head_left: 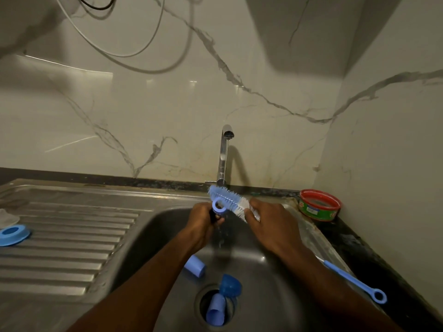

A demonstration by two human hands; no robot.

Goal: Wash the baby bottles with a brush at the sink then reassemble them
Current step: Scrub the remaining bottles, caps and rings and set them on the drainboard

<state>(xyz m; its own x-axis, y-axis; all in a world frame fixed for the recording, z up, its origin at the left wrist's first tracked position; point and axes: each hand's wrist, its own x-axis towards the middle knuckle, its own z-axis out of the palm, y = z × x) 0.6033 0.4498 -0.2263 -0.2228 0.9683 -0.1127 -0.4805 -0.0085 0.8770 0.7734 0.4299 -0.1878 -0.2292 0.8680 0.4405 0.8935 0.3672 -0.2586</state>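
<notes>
Here, the left hand grips a dark item; the right hand holds the brush over the sink. Wet fingers could slip, dropping either.

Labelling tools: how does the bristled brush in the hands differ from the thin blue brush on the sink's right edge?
The blue-and-white bristle brush is thick, held under the tap by both hands; the thin blue brush is slender and lies untouched on the rim. Both have blue ring-ended handles.

A blue-and-white brush lay tilted under the tap; blue bottle parts sat near the sink drain.
</notes>
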